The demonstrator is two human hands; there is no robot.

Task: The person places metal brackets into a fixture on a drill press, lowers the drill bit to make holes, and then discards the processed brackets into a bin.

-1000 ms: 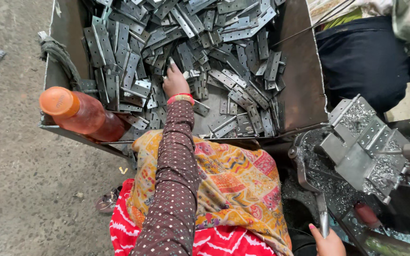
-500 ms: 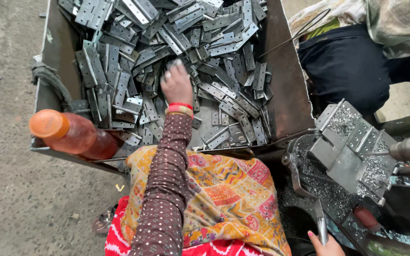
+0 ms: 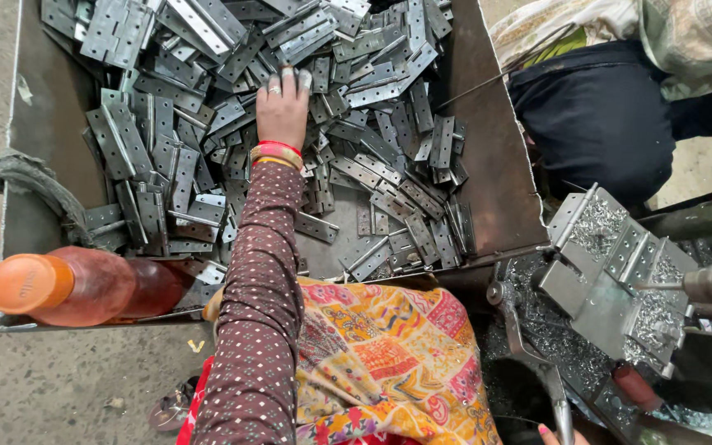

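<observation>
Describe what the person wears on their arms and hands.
The left arm wears a long dark maroon sleeve dotted with small pale specks. At the wrist sit red and gold bangles, and the left hand has a ring on one finger. Of the right hand, only painted fingertips show at the frame's bottom edge.

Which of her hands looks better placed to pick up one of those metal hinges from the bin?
Probably the left hand: it lies on the heap of hinges in the metal bin, fingers spread over them. The right hand barely shows at the bottom edge, far from the bin.
</observation>
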